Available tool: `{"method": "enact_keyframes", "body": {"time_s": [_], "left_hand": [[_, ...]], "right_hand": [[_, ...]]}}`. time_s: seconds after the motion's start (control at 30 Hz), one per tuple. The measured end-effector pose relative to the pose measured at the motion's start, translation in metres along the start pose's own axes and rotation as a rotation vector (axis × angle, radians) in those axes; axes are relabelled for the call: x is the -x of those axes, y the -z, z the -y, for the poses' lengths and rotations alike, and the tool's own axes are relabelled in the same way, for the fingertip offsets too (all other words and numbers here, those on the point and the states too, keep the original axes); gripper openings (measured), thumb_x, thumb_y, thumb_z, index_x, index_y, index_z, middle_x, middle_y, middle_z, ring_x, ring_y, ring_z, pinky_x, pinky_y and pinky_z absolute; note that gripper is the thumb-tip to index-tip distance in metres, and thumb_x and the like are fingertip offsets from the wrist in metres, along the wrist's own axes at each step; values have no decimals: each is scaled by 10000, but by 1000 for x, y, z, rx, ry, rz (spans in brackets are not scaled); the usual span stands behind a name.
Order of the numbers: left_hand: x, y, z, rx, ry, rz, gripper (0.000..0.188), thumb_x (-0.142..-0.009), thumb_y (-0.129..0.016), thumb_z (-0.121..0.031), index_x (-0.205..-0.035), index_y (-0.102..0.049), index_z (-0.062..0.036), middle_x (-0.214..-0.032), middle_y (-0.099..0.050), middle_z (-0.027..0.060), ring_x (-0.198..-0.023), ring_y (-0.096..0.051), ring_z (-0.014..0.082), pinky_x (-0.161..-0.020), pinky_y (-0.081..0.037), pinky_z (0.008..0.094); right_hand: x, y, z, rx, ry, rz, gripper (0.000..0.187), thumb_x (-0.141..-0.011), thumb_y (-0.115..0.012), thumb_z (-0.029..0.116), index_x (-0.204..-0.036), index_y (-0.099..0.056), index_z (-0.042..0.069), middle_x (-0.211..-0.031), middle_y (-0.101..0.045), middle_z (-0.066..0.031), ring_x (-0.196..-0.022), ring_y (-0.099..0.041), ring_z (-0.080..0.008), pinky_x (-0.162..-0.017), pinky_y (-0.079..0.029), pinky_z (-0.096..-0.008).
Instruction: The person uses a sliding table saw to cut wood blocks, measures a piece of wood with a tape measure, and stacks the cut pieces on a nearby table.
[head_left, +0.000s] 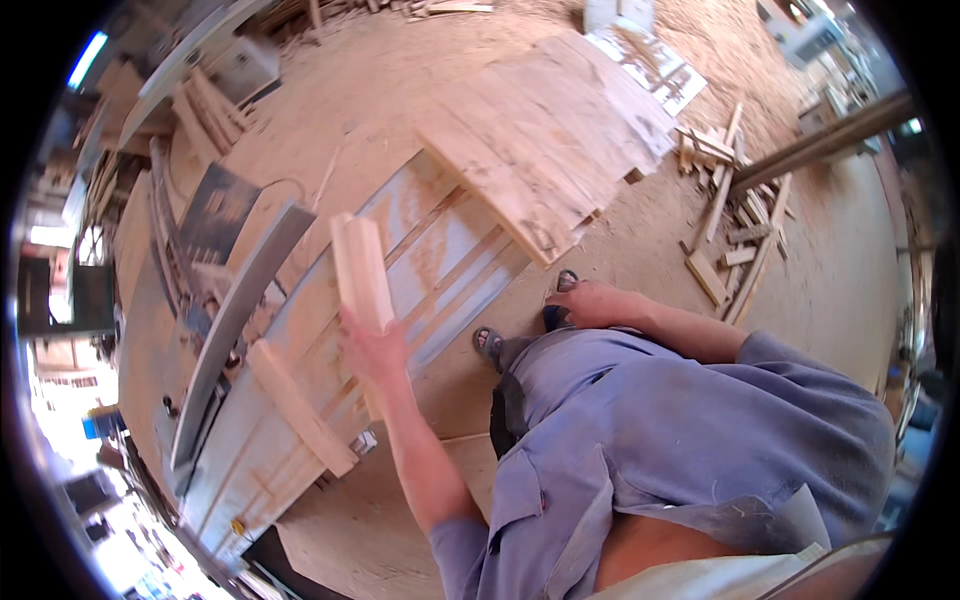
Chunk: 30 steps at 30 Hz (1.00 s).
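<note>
My left hand (375, 345) is wrapped round a pale wooden block (362, 265). The block is held over the metal machine table (440, 275), its far end pointing away from me. A line down its top suggests two pieces side by side, but I cannot be sure. My right hand (590, 300) hangs beside my leg, away from the table; its fingers are partly hidden and small in view. Left of the block, a loose wooden bar (300, 408) lies across the table near a long grey fence (240, 335).
A wide stack of wooden panels (550, 135) covers the table's far end. Scrap offcuts (735, 230) lie on the floor at right, beside a slanting wooden post (825, 140). Sawdust (730, 45) is heaped far right. My sandalled feet (488, 342) stand close to the table.
</note>
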<state>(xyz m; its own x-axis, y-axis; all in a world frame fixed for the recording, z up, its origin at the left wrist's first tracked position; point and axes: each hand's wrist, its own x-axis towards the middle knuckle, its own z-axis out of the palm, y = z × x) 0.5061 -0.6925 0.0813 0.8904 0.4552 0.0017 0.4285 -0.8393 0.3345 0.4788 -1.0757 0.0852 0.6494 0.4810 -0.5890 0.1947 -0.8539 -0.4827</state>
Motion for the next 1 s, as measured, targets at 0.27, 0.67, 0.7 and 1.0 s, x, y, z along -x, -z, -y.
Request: {"method": "enact_keyframes", "body": {"time_s": [0.27,0.67,0.7,1.0], "left_hand": [[-21,-4,-85,1339,302,436,556,-896,-811,-229,-1324,-637,81,-1212,-713,192,-1043,-689,251,-894,-548,370],[-18,-72,-193,687,21,230,455,-914,-723,-225,-1259,-656,65,-1138,-738,260,-1036,-732,363,-890,-554,451],[-20,-76,-185,684,-2,245,474,-914,-721,-221,-1286,-646,63,-1150,-739,257,-1044,-732,366,-899,-558,446],[-72,-5,107,-65,179,-162,819,-838,-797,-303,-1473,-472,101,-1422,-582,291,-1371,-526,424,-1169,-415,482]], "right_hand": [[18,-43,-64,-84,-84,-14,563,-870,-665,160,-1424,-619,68,-1331,-672,-243,-1240,-639,-403,-1045,-512,-492],[48,-19,-87,-173,-322,16,566,-859,-615,111,-1425,-612,89,-1367,-650,-226,-1259,-617,-422,-1077,-501,-492],[47,-20,-86,-164,-309,29,568,-857,-612,108,-1425,-613,87,-1369,-649,-227,-1260,-617,-424,-1078,-501,-492],[22,-25,-79,-185,-237,-36,594,-853,-598,98,-1447,-595,84,-1393,-633,-233,-1274,-611,-423,-1086,-501,-487]]}}
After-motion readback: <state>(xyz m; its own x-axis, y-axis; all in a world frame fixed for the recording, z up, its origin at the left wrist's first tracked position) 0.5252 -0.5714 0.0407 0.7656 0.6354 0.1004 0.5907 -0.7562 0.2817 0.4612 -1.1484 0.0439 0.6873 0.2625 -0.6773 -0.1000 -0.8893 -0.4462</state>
